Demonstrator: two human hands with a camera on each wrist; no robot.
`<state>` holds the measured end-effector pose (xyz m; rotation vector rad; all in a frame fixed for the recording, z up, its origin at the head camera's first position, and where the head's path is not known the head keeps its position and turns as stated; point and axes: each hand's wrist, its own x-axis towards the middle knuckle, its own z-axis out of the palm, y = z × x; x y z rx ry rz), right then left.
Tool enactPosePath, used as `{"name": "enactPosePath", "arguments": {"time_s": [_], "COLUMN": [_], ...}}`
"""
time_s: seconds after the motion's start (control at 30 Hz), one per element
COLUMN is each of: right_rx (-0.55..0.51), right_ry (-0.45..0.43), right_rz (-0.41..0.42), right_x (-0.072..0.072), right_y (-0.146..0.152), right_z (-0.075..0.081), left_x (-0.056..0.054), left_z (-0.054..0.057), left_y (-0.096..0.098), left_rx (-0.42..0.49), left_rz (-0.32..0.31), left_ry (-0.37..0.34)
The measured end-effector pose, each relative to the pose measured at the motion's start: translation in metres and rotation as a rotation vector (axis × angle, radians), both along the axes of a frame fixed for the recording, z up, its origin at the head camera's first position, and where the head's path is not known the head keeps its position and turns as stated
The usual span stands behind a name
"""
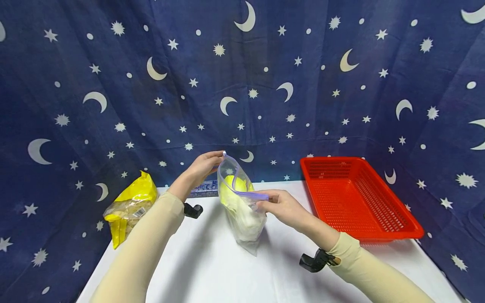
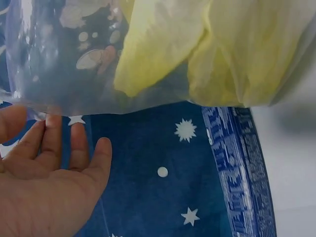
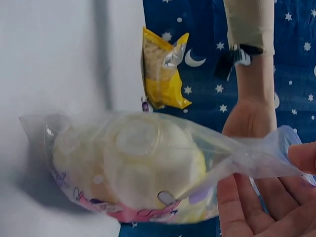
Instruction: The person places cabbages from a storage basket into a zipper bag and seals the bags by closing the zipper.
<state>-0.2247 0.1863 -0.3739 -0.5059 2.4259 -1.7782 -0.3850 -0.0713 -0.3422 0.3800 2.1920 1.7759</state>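
Cabbage: what looks like a pale, yellow-leaved cabbage (image 1: 229,192) is sitting inside the bag, its top showing below the mouth.
Clear bag: the zip bag (image 1: 246,225) is standing upright near the middle of the white table (image 1: 212,273), its bottom corner pointing toward the person.
Bag mouth: the purple zip strip (image 1: 255,195) is gaping in a loop between the hands.
Left hand: the left hand (image 1: 204,167) is pinching the far corner between thumb and finger; its outer fingers are spreading loosely.
Right hand: the right hand (image 1: 284,208) is pinching the near corner with the thumb; how its other fingers are lying, I cannot tell.
Step in hand: the hands seem to be managing the mouth around the bagged cabbage.
Next move: handling the mouth further is probably calling for a firm pinch at both corners and level zip edges.
Around: a blue box (image 1: 204,188) is lying behind the bag, a yellow packet (image 1: 132,204) is resting leftward, and a red basket (image 1: 342,200) is standing rightward.
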Motion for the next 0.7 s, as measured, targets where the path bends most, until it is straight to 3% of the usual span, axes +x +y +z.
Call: {"name": "enactPosePath", "arguments": {"time_s": [0.4,0.7], "right_rx": [0.014,0.002], "right_ry": [-0.001,0.004], "right_rz": [-0.147,-0.232], "right_x": [-0.021,-0.037], "right_y": [0.026,0.048], "right_z": [0.006,0.016], "left_x": [0.007,0.014], "left_z": [-0.008,-0.017], "left_y": [-0.027,-0.038], "left_rx": [-0.033,0.065], "left_rz": [0.046,0.077], "left_ry": [0.052,0.076]}}
